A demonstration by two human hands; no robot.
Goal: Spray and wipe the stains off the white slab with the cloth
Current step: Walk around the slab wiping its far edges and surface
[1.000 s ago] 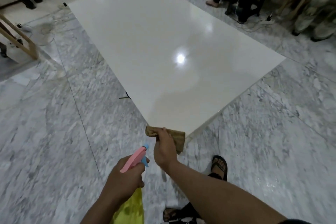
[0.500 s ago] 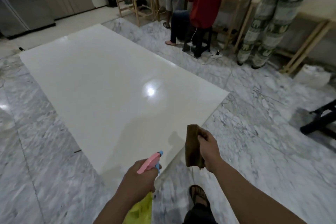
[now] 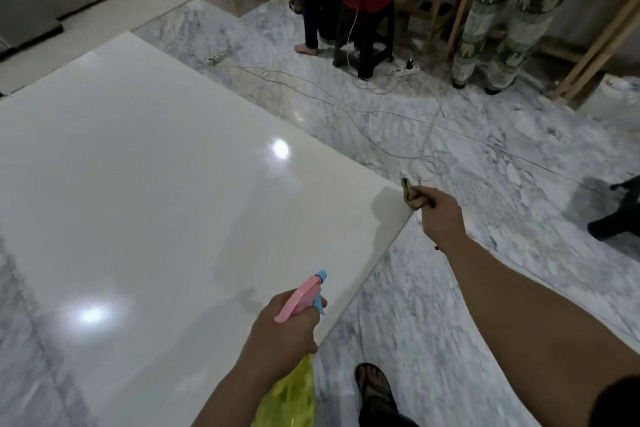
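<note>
Left grip (image 3: 280, 333) clutched the spray bottle (image 3: 294, 388) over the white slab's (image 3: 156, 184) near edge, right grip (image 3: 441, 215) pinched the bunched cloth (image 3: 410, 196) off its corner. Overspray could slick the marble floor (image 3: 485, 166) underfoot, and loose cables (image 3: 346, 104) trailing beyond the right grip, towards bystanders, risked a trip.

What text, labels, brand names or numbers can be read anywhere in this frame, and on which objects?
None can be read.
Spray bottle held by the left hand: no label visible on the yellow body or the pink trigger head.
Cloth in the right hand: no print.
White slab: only light reflections.
Power strip on the floor: too small to tell.
</note>
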